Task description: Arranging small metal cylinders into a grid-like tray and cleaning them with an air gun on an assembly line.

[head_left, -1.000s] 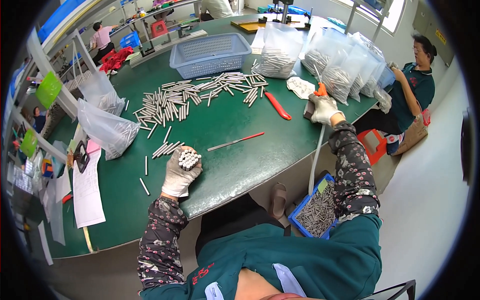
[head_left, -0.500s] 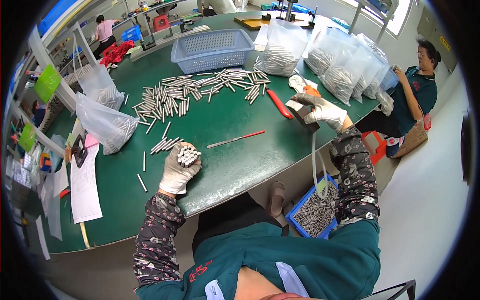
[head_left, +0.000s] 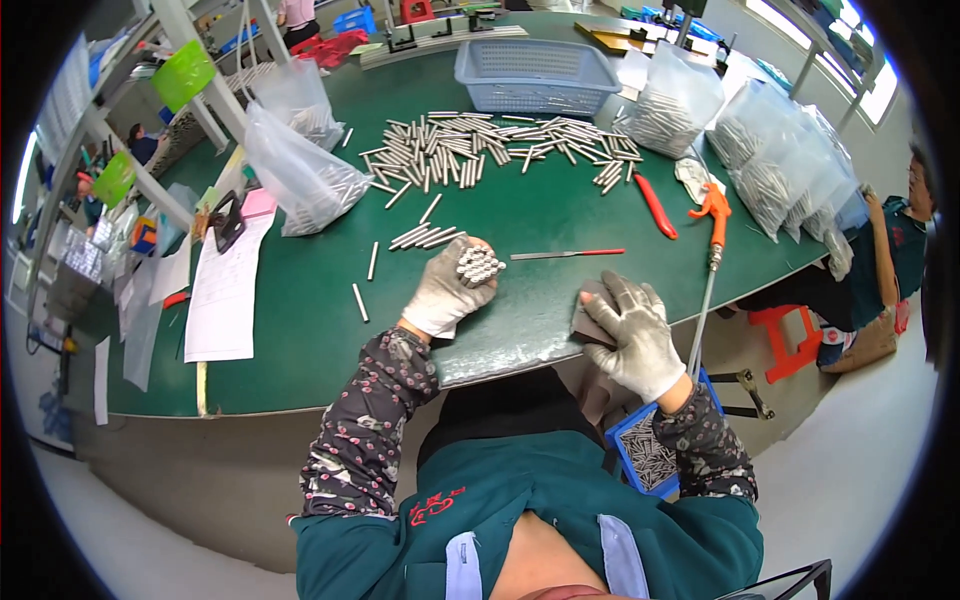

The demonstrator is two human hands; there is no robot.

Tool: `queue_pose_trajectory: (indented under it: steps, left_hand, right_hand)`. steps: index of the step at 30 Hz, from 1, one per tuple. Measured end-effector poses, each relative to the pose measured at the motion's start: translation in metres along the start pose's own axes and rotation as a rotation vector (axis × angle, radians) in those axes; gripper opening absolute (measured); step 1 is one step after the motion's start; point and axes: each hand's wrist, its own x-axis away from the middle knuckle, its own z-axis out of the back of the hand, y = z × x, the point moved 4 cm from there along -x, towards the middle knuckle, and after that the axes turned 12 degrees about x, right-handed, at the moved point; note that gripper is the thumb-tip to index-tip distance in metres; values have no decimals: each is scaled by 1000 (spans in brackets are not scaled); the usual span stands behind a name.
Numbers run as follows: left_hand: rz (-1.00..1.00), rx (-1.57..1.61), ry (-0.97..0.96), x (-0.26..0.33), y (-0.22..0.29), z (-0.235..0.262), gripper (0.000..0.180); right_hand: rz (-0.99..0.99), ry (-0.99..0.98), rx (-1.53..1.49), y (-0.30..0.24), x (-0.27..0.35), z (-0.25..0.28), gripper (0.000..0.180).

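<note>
My left hand [head_left: 447,291], in a worn whitish glove, is closed around a bundle of short metal rods [head_left: 480,265], their ends turned upward. At the table's near edge, my gloved right hand [head_left: 637,335] holds a dark grey-brown flat pad [head_left: 590,318] under its thumb and fingers; part of the pad is hidden. Just beyond the hands lies a slim file [head_left: 568,253] with a red handle. Several loose rods [head_left: 424,237] rest beside my left hand. Farther off spreads a large heap of similar rods [head_left: 455,148].
An orange air blow gun [head_left: 714,203] with its hose and a red-handled tool [head_left: 655,207] lie to the right. Bags of rods [head_left: 672,100] stand behind them. A blue basket [head_left: 540,75] is at the back, papers [head_left: 228,290] at left. Below the edge sits a blue crate [head_left: 664,489]; a co-worker [head_left: 905,235] sits at right.
My right hand has come away from the air gun, back toward the near edge and closer to my left hand, bringing the dark pad. The whole view has shifted.
</note>
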Motion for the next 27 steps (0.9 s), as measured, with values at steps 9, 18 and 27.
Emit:
queue_pose_trajectory:
  steps: [9, 18, 27]
  left_hand:
    - [-88, -66, -42, 1, 13, -2, 39]
    - [3, -85, 9, 1, 14, -3, 43]
    - [-87, -391, 46, -6, 10, 4, 45]
  right_hand:
    - [81, 330, -317, -59, -69, 21, 49]
    - [219, 444, -332, -53, -108, 18, 36]
    - [322, 363, -227, -69, -105, 10, 26]
